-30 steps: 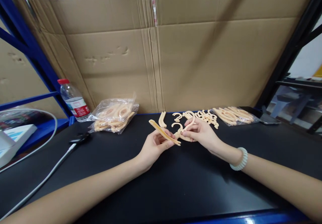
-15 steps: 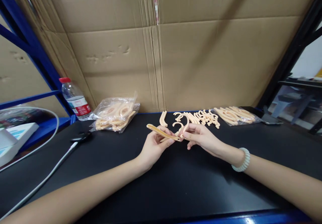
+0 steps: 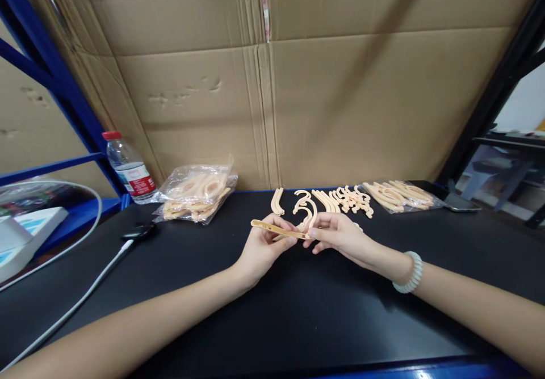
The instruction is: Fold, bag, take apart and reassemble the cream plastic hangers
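In the middle of the head view, my left hand (image 3: 258,254) is closed around a peach-coloured hanger arm (image 3: 264,226), a long, slightly bent plastic strip with its hollow side towards me. My right hand (image 3: 343,237) pinches a curved hanger hook (image 3: 314,211) by its lower end. That end meets the right end of the hanger arm; my fingertips hide whether the two are joined. Just behind my hands lie more loose hooks (image 3: 302,195) of the same colour, partly covered by my fingers.
Behind stand two hanger arms (image 3: 277,202), a row of arms (image 3: 327,201) and a hook pile (image 3: 355,199). Bagged hanger parts lie left (image 3: 193,194) and right (image 3: 398,196). A bottle (image 3: 131,169), a black adapter (image 3: 138,231) with white cable, and a phone (image 3: 462,202) flank these.
The hook has come down against the right end of the hanger arm. The arm has tilted flatter, and my right fingers have shifted lower around the meeting point.
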Demonstrator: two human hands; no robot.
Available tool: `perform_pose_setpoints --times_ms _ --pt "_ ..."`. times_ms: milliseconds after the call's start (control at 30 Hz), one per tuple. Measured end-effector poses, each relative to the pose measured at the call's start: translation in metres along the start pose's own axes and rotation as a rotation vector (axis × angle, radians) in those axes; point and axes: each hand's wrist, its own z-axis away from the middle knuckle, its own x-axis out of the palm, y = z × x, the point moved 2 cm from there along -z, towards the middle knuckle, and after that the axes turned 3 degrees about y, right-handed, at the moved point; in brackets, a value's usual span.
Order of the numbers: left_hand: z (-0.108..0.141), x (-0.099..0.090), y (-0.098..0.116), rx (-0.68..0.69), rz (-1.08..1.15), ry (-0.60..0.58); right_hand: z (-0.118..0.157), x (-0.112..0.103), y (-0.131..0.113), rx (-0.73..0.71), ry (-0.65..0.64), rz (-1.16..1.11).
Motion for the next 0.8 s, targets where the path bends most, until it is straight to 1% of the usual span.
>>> perform_pose_setpoints --times_ms 267,600,800 --pt "-0.0004 -0.0004 0.0005 -0.007 0.013 0.009 -0.0008 0.0012 0.0044 -0.061 0.026 0.023" --pt "0.0005 0.0011 0.0027 -0.044 -0.008 0.03 0.0004 0.0043 0.0039 -0.099 0.034 0.029" --pt "0.0011 0.0001 0.0003 -0.048 -0.07 0.033 0.0006 0.0047 0.0069 -0.071 0.033 -0.025"
